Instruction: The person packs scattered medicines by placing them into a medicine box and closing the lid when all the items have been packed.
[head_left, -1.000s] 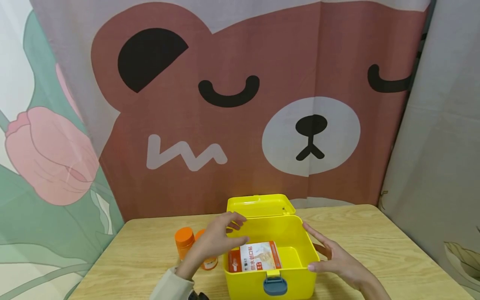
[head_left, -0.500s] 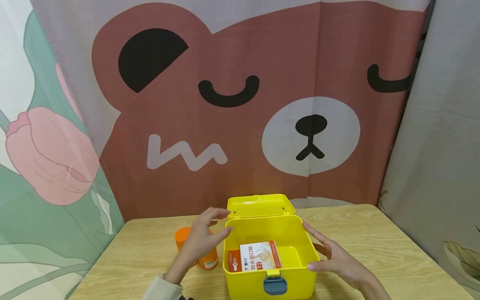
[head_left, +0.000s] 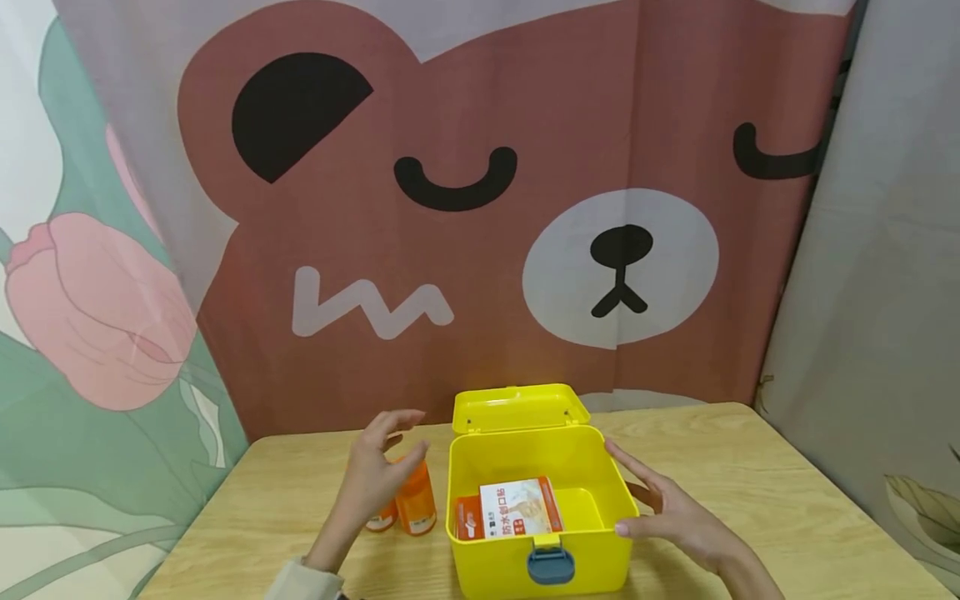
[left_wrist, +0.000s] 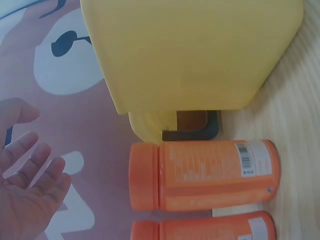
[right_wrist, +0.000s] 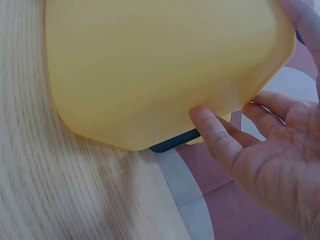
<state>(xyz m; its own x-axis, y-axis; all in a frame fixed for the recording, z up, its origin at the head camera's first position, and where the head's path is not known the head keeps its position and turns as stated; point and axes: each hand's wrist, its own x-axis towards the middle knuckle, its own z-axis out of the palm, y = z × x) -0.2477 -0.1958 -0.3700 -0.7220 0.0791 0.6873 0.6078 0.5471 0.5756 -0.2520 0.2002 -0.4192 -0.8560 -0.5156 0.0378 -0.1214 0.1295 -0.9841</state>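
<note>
A yellow storage box (head_left: 540,571) with its lid (head_left: 521,410) tipped back stands on the table; a grey-blue latch (head_left: 551,567) is on its front. Inside lie a white-and-orange bandage carton (head_left: 519,507) and a red-orange packet (head_left: 469,518). My right hand (head_left: 682,521) rests on the box's right side, thumb at the front rim and fingers stretched toward the back corner. Left of the box, my left hand (head_left: 371,467) hovers above two orange bottles, fingers loosely bent with nothing held. The nearer bottle (left_wrist: 215,175) and second bottle (left_wrist: 197,230) stand side by side.
The wooden table (head_left: 750,500) reaches back to a curtain (head_left: 337,208) printed with a bear's face. A grey curtain (head_left: 877,292) hangs on the right. A dark handle (left_wrist: 192,134) shows behind the box.
My left hand has moved left, from over the box to above the orange bottles. My right hand stays on the box's right side.
</note>
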